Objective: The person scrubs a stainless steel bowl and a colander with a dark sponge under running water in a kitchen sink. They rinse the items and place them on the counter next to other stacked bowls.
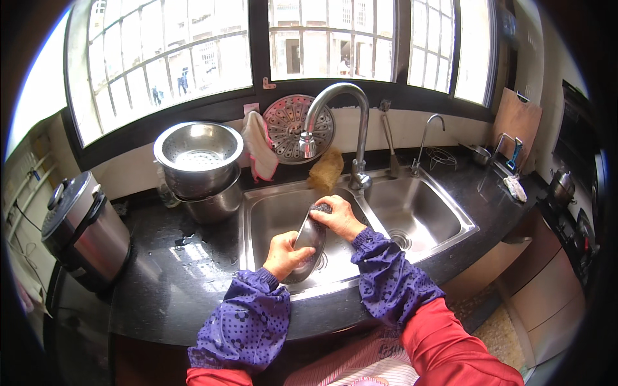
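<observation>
My left hand [285, 253] grips the near side of a metal bowl [310, 241], which is tilted on edge over the left basin of a stainless steel double sink [268, 217]. At the bowl's far rim, my right hand [338, 216] presses a dark scouring pad, probably steel wool [320, 208], against the metal. The bowl's inside is partly hidden by its tilt. Above the basin arches a large chrome faucet [362, 130]; no running water can be made out. A yellowish fibrous scrubber [326, 171] lies behind the basin.
Stacked metal colanders and pots [199, 173] stand left of the sink, with a rice or pressure cooker [89, 231] farther left. The black countertop [159, 294] is wet. A thin tap [427, 137] rises behind the right basin; a cutting board [516, 118] leans at the right.
</observation>
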Motion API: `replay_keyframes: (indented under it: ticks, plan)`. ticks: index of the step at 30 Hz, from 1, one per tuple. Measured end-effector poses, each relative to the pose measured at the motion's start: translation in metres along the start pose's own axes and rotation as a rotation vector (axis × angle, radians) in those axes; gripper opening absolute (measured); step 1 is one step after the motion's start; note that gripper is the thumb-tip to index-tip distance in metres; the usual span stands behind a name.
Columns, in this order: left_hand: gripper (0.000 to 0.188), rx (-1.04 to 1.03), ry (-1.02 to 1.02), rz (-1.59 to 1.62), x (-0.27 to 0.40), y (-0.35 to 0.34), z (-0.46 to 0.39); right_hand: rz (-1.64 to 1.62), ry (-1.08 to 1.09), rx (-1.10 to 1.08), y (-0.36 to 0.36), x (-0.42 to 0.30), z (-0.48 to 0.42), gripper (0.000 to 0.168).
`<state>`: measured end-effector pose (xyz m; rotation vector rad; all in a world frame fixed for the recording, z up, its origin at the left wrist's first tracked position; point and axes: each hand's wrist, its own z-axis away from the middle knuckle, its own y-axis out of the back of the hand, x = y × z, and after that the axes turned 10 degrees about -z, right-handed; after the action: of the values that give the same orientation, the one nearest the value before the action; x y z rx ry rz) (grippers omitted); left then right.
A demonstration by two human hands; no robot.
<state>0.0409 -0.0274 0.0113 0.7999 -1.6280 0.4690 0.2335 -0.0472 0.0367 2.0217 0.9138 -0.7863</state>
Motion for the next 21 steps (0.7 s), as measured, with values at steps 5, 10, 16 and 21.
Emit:
replay_keyframes:
  ticks: [5,10,16,21]
  plan:
    - [0.013,0.171,0.053,-0.060,-0.008,0.012,-0.005,0.001,0.357,-0.117,-0.026,-0.038,0.016,0.036]
    - [0.016,0.037,-0.002,-0.028,0.001,0.003,-0.002,-0.014,0.077,-0.002,-0.003,-0.010,0.003,0.035]
    - [0.015,0.141,-0.010,0.007,-0.007,0.009,-0.004,-0.069,0.284,-0.096,-0.024,-0.038,0.015,0.034]
    - [0.015,0.072,-0.038,-0.042,-0.002,0.003,-0.002,-0.031,0.157,0.000,-0.008,-0.009,0.005,0.034]
